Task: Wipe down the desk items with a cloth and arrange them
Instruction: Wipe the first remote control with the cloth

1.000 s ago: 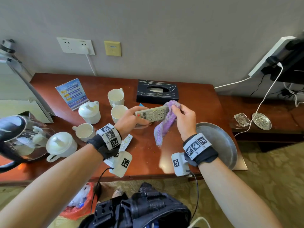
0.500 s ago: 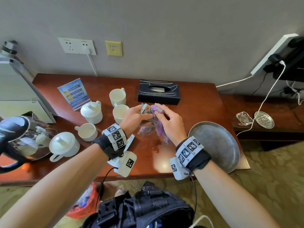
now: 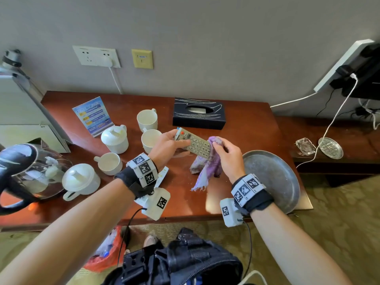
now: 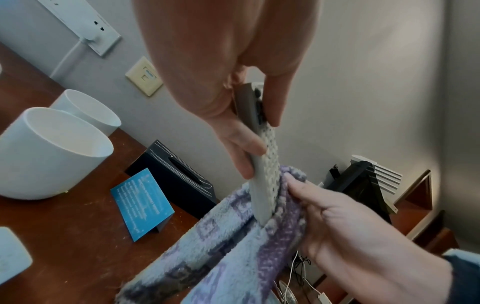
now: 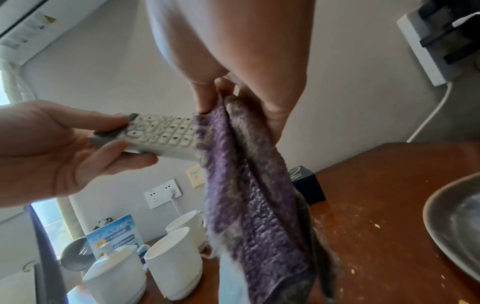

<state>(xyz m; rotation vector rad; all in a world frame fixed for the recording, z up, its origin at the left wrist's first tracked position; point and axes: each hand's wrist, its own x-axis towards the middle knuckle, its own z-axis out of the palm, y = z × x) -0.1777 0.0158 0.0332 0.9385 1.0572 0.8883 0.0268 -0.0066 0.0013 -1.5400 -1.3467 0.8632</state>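
While the left hand [image 3: 167, 146] grips the remote control [image 3: 193, 145] by its upper end, thumb on the button face and fingers curled beneath, the right hand [image 3: 227, 155] pinches the purple cloth [image 3: 207, 167] around the lower end of the remote control. Both items are held in the air above the desk [image 3: 242, 120], in front of the black tissue box [image 3: 198, 116]. Seen from the left wrist, the cloth [image 4: 233, 246] wraps the tip of the remote control [image 4: 262, 164]; its loose end hangs down toward the desk. Seen from the right wrist, the cloth [image 5: 249, 185] covers the end of the remote control [image 5: 161, 135], whose buttons face up.

To the left stand two open cups [image 3: 147, 120], a lidded cup [image 3: 115, 137], a low cup [image 3: 109, 162] and a second lidded cup [image 3: 79, 181]. A metal tray [image 3: 275, 177] lies at the right edge of the desk. A blue card [image 3: 92, 115] stands near the back left.
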